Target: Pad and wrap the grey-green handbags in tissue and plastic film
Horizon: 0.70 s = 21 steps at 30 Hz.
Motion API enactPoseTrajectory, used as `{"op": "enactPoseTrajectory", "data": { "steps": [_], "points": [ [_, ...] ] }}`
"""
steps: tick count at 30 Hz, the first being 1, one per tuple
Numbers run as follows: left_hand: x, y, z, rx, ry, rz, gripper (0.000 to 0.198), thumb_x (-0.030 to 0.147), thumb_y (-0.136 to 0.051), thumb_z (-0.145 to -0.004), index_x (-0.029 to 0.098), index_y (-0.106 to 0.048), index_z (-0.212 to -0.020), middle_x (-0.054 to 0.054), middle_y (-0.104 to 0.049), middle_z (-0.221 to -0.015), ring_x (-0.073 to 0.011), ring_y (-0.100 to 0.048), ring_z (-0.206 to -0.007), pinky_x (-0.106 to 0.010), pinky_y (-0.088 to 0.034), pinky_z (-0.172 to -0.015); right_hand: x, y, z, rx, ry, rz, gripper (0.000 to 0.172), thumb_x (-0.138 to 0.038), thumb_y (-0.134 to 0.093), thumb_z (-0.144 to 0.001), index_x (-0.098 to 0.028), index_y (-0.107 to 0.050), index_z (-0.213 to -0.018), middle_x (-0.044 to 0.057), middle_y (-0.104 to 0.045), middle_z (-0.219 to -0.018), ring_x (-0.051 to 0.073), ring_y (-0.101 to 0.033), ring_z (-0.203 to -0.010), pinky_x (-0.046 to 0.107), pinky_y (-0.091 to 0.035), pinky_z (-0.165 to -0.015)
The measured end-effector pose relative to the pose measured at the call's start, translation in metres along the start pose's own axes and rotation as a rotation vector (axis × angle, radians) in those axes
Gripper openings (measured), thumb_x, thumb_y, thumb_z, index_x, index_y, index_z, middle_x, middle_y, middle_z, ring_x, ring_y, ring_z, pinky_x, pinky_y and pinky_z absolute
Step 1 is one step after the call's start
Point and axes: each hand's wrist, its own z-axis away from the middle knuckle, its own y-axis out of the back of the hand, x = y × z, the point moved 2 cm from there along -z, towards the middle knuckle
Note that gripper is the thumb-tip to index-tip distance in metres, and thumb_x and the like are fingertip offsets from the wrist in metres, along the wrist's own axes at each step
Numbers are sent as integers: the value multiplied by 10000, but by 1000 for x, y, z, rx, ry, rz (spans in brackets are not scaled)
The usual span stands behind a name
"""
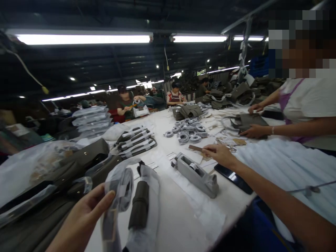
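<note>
My left hand pinches a coiled grey strap wrapped in clear plastic film, whose loose end hangs down in front of the table edge. Just right of it lies a dark olive strap bundle in a clear plastic sleeve. Farther right, my right hand reaches over the table with thumb and fingers closed on the end of a small flat brown strip. Below that hand are a grey tape dispenser and a black phone.
Olive bags partly in plastic are heaped at left. Wrapped strap bundles and several coiled straps lie farther back on the white table. A co-worker handles an olive bag at right, beside white foam sheets.
</note>
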Motion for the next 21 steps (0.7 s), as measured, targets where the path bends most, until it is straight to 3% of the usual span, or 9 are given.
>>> {"op": "enactPoseTrajectory", "data": {
  "steps": [4,9,15,21],
  "points": [
    [12,-10,5,-101,-71,75,434,531,-683,-833,243,-677,-1159,-34,-718,-1122,-230,-646,-984,-293,-500,-856,-91,-25,34,-233,-29,-583,388,-491,-601,-889,-168,-720,-1067,85,-757,-885,191,-680,-727,257,-493,-579],
    [23,-17,9,-105,-142,72,388,499,-665,-863,201,-696,-1109,-40,-726,-1021,-195,-625,-917,-265,-467,-835,-183,-54,57,-402,28,-759,247,-392,-638,-853,-176,-748,-901,62,-754,-789,170,-665,-650,239,-447,-530],
    [34,-21,13,-132,-152,75,380,492,-688,-843,185,-706,-1067,-38,-731,-963,-189,-629,-867,-265,-473,-806,-226,-76,38,-385,126,-843,233,-368,-653,-817,-175,-777,-862,34,-728,-722,168,-639,-631,272,-460,-596],
    [39,-18,12,-132,-187,-9,384,497,-693,-831,176,-712,-1042,-37,-733,-959,-194,-636,-846,-281,-489,-822,-245,-78,25,-593,54,-1035,396,-511,-766,-726,-181,-799,-942,29,-727,-820,158,-574,-776,277,-404,-707]
  ]
}}
